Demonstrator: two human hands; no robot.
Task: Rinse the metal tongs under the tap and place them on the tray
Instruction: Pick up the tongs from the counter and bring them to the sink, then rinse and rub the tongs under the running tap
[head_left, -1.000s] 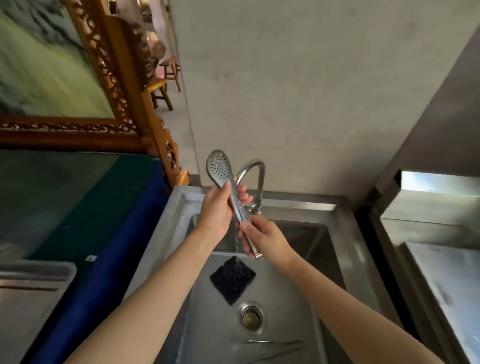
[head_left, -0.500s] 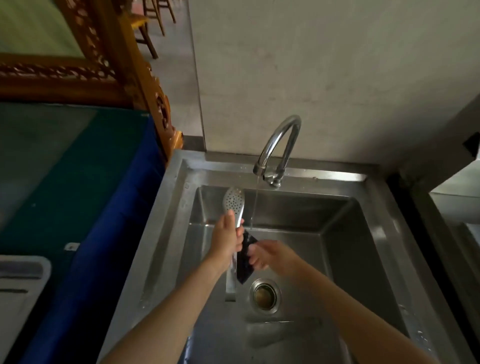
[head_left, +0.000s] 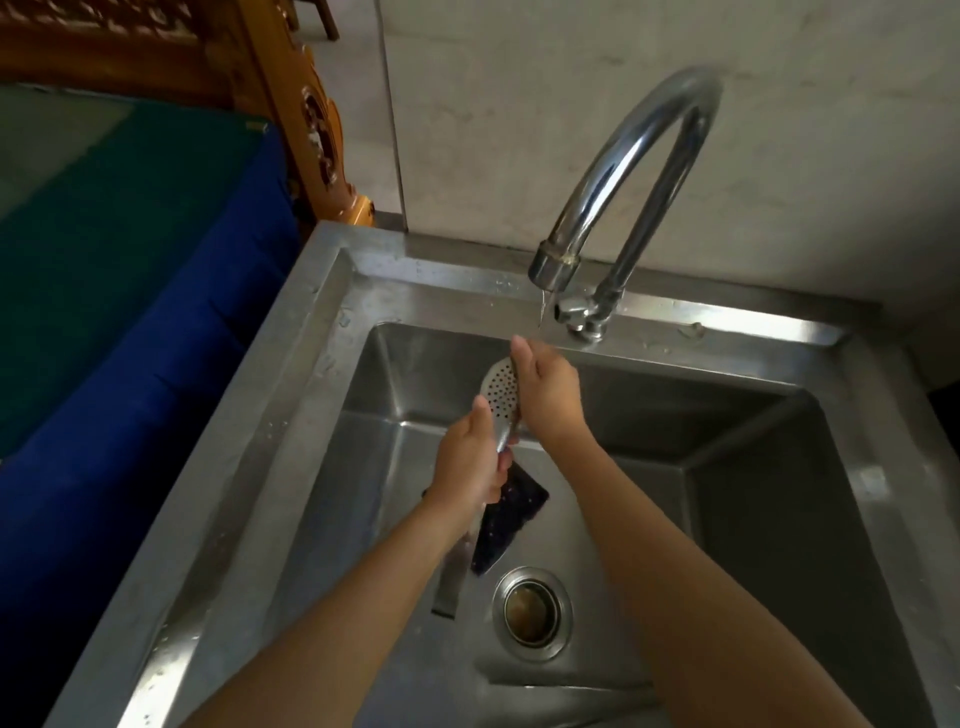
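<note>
Clasping the shank of the metal tongs (head_left: 503, 400), the left grip (head_left: 470, 460) has its fingers curled round the metal, thumb lying up along the shank toward the perforated spoon-shaped head. The tongs stand tilted over the basin of the steel sink (head_left: 322, 332), head uppermost and toward the sink's back edge. Their tail end runs down under the left forearm and shows again above the basin floor, just beside the drain (head_left: 532, 605).

The right grip (head_left: 545, 397) lies against the far side of the head, back of the hand to the camera, fingers stretched up past the head's tip. It touches the metal, but I cannot tell whether the thumb closes on it.

A curved chrome tap (head_left: 623, 171) rises from the back edge of the sink. A thin trickle of water (head_left: 542, 312) hangs from its spout, just above the right fingertips.

On the basin floor, partly hidden under the left grip, lies a dark speckled pad (head_left: 511, 517), between the tongs' tail and the drain. Off the sink's left edge sits a blue-draped surface (head_left: 156, 374) with a green top. A carved wooden frame (head_left: 311, 119) stands near the sink's back-left corner.
</note>
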